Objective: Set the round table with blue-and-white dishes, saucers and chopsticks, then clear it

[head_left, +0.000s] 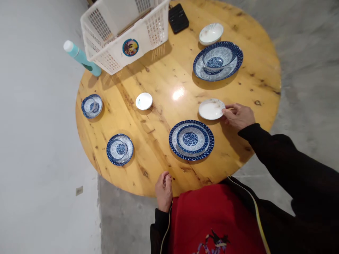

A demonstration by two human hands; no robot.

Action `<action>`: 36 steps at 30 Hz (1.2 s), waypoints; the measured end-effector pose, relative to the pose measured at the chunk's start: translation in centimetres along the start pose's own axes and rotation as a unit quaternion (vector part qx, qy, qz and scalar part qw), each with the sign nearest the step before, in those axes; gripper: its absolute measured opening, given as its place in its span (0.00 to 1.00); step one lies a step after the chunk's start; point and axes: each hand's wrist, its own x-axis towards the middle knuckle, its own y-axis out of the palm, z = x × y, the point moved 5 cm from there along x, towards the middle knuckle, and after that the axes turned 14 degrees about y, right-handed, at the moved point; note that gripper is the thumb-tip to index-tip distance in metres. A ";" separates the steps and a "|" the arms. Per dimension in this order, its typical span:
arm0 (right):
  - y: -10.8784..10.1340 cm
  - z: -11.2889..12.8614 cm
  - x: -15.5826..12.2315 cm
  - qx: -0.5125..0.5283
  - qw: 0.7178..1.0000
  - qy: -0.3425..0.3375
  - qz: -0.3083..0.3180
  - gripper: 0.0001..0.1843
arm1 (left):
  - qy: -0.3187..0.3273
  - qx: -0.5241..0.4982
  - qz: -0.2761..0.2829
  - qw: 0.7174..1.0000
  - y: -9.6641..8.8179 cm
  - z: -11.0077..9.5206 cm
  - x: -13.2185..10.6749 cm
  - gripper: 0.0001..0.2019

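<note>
my right hand (238, 116), sent out toward three o'clock on the table, grips the edge of a shallow white dish (210, 108) between thumb and fingers. the dish has a faint floral pattern near its rim; i cannot tell from my feed whether its base touches the wood. my left hand (164, 190) sits at the table edge, a little past six o'clock, its fingers folded into a loose fist.

taking the round wooden table (164, 123) as my clock, with six nearest the body, i have a large blue-rimmed plate (173, 148) at five, just beside the gripped dish, with a smaller blue-rimmed dish (190, 138) nested in it. at two, a blue-patterned bowl (215, 62) stands on a broad blue-rimmed oval plate (234, 67), and a second white dish (211, 33) lies just beyond, toward one. a small white bowl (144, 101) is a short way from the center toward nine.

farther round, i see a blue-and-white bowl-and-saucer set (120, 149) at eight and a smaller matching set (91, 106) at nine. near ten stands a turquoise bottle (86, 62) with a white cap, beside a perforated white plastic basket (144, 38) bearing a round palm-tree sticker (130, 47). a flat black square object (178, 18) lies at twelve.
</note>
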 end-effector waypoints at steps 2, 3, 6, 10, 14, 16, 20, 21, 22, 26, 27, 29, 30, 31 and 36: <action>0.3 0.1 0.0 -0.003 1.000 -0.003 0.001 0.09 | 0.000 0.001 -0.003 1.000 0.0 0.0 -0.1 0.19; 0.4 0.1 0.0 -0.004 1.000 -0.003 0.002 0.09 | 0.000 0.000 -0.005 1.000 0.0 0.0 -0.1 0.19; 0.5 0.3 0.0 -0.008 1.000 -0.004 0.004 0.09 | -0.004 -0.007 -0.008 1.000 0.1 0.1 -0.2 0.19; 0.5 0.4 0.2 -0.017 1.000 -0.007 0.001 0.09 | -0.003 -0.010 -0.009 1.000 0.2 0.3 -0.3 0.20; 0.6 0.3 0.3 -0.023 1.000 -0.009 0.005 0.11 | 0.000 -0.006 -0.010 1.000 0.1 0.3 -0.3 0.19; 0.7 0.2 0.3 -0.026 1.000 -0.009 0.008 0.12 | -0.001 -0.006 -0.011 1.000 0.1 0.2 -0.3 0.19; 0.7 0.3 0.3 -0.040 0.999 -0.011 0.009 0.13 | -0.001 -0.009 -0.006 1.000 0.2 0.0 -0.3 0.18; 0.6 0.3 0.3 -0.045 0.999 -0.014 0.009 0.13 | 0.001 -0.008 -0.006 1.000 0.3 0.0 -0.3 0.17; 0.5 0.4 0.4 -0.051 0.998 -0.019 0.007 0.12 | 0.003 -0.006 -0.007 1.000 0.3 0.0 -0.3 0.17; -0.9 0.8 0.2 -0.114 0.990 -0.062 -0.054 0.08 | 0.007 -0.006 -0.018 1.000 0.5 0.3 -0.5 0.16; -1.3 0.9 0.1 -0.128 0.986 -0.070 -0.075 0.08 | 0.011 -0.008 -0.022 1.000 0.6 0.4 -0.6 0.15; -2.1 1.4 0.0 -0.115 0.984 -0.077 -0.110 0.08 | 0.020 -0.008 -0.032 0.999 0.9 0.6 -0.8 0.13; -2.4 2.0 -0.1 -0.103 0.984 -0.085 -0.119 0.07 | 0.023 -0.006 -0.038 0.999 1.0 0.6 -0.8 0.12; -2.4 2.8 -0.1 -0.088 0.985 -0.096 -0.112 0.06 | 0.024 -0.005 -0.043 0.999 1.2 0.7 -0.8 0.11; 2.1 9.1 -0.8 -0.058 0.989 -0.126 0.046 0.07 | 0.020 -0.004 -0.061 0.998 1.5 0.9 -0.9 0.11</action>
